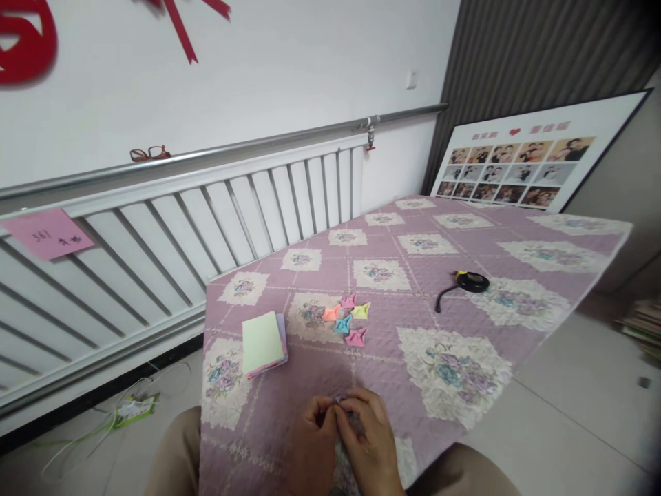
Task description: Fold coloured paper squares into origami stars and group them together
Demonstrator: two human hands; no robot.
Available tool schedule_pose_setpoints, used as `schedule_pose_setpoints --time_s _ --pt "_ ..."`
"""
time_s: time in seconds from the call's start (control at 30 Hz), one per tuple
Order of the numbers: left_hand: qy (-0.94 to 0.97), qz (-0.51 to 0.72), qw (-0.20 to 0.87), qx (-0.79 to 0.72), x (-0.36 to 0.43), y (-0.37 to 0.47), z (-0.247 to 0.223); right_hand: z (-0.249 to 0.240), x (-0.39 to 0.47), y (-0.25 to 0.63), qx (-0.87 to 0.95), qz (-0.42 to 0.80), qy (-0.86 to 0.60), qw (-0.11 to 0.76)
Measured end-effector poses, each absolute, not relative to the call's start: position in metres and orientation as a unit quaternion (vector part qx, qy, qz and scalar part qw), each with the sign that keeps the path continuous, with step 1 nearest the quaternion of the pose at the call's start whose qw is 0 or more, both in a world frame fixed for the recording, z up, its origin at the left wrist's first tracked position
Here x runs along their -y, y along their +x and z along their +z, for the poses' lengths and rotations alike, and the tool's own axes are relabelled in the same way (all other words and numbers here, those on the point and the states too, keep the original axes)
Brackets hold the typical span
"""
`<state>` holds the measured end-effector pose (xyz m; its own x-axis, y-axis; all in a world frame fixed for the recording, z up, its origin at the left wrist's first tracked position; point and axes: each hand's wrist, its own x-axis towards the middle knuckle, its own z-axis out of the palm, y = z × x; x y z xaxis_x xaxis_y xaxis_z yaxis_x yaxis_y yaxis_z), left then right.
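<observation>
Near the table's front edge, my left hand (316,430) and my right hand (365,428) meet at the fingertips. Both pinch a small purple piece of paper (337,399), mostly hidden by the fingers. Beyond them lie several small folded paper shapes: a pink one (356,337), a blue one (341,324), an orange one (331,313), a yellow one (361,311) and another pink one (348,301). To the left of these sits a stack of coloured paper (264,343) with a pale green sheet on top.
A black tape measure (471,281) with a strap lies on the right part of the patterned tablecloth (330,365). A white radiator (248,200) runs behind the table's left side. A photo board (537,155) leans at the back right.
</observation>
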<state>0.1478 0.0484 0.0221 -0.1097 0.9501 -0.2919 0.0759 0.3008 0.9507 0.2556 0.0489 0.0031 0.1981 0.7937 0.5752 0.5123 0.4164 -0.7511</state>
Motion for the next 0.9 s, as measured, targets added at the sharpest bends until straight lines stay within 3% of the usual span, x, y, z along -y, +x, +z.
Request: schedule_pose_setpoints --time_s 0.57,0.9 --pt "0.506 0.421 0.464 -0.593 -0.044 0.145 0.010 0.003 -0.049 0.254 0.602 0.133 -0.526 0.585" --pt "0.472 0.408 0.498 -0.602 -0.044 0.145 0.015 0.008 -0.046 0.256 0.606 0.152 -0.526 0.578"
